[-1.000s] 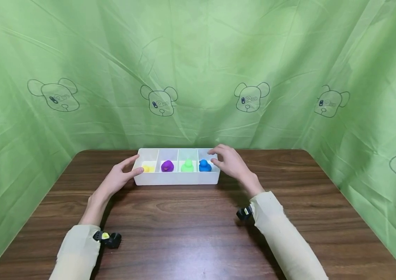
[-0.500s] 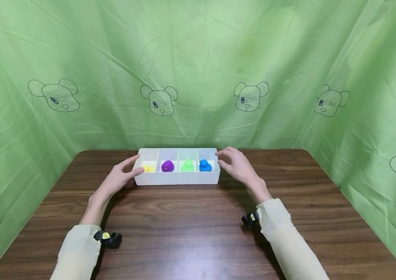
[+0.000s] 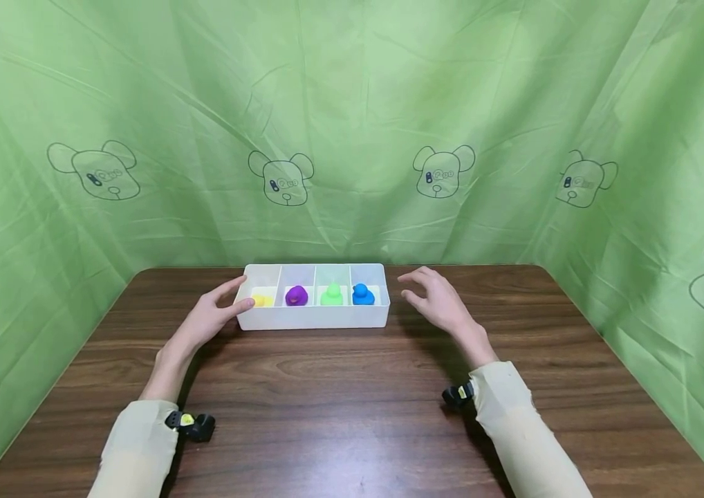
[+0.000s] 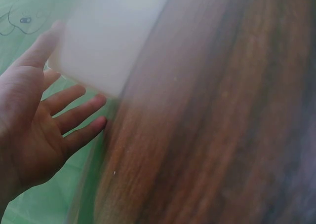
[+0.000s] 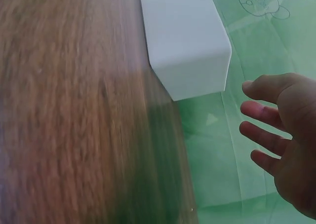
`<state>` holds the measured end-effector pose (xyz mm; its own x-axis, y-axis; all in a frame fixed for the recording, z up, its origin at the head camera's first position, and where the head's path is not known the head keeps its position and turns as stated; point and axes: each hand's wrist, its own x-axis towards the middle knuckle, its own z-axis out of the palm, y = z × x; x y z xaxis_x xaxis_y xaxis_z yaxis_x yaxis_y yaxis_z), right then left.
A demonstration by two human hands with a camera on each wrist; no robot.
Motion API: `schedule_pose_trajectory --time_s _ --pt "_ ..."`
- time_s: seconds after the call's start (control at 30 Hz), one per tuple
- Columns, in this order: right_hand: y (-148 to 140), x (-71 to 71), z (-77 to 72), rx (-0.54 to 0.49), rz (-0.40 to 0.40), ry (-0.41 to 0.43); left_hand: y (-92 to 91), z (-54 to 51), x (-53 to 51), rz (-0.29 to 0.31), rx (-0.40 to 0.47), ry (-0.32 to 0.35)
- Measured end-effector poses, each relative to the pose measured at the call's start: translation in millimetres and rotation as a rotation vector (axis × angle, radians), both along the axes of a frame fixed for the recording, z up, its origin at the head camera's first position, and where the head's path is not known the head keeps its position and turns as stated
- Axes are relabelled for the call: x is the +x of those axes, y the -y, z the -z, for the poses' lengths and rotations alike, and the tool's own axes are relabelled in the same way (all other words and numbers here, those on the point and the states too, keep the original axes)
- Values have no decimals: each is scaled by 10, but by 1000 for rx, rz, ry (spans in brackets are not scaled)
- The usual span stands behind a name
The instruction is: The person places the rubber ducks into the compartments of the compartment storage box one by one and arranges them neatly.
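A white box (image 3: 311, 317) with several compartments in a row lies near the table's far edge. Its compartments hold a yellow object (image 3: 263, 301), a purple rubber duck (image 3: 297, 296), a light green rubber duck (image 3: 332, 295) and a blue rubber duck (image 3: 362, 294), left to right. My left hand (image 3: 207, 318) holds the box's left end, thumb over the front corner and forefinger at the rear one; the other fingers are spread in the left wrist view. Off the box's right end, my right hand (image 3: 439, 301) hovers with loosely bent fingers, holding nothing.
Brown wood-grain table (image 3: 302, 415) extends in front of the box. Green curtain (image 3: 352, 124) with printed bear heads hangs behind and on both sides. Each sleeve carries a small black wrist camera (image 3: 199, 427).
My right hand has withdrawn from above the blue duck's compartment, moving right and slightly toward me, past the box's right end. My left hand has kept its place.
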<state>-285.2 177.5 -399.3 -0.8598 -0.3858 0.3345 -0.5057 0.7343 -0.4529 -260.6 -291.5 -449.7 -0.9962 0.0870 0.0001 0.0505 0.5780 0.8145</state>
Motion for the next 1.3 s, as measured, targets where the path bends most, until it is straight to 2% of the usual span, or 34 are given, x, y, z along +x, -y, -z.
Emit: schedule_pose_trajectory --time_s 0.17,0.57,0.97,1.3 --pt "-85 17 12 -5 33 14 0 -2 -7 2 -2 -3" --pt "-249 13 100 -5 54 13 -13 -26 -18 8 -1 -5" --pt "-318 32 132 17 68 1 -2 34 -17 2 13 -9" --pt "-401 -12 141 9 80 1 -4 -17 -3 15 -18 -12"
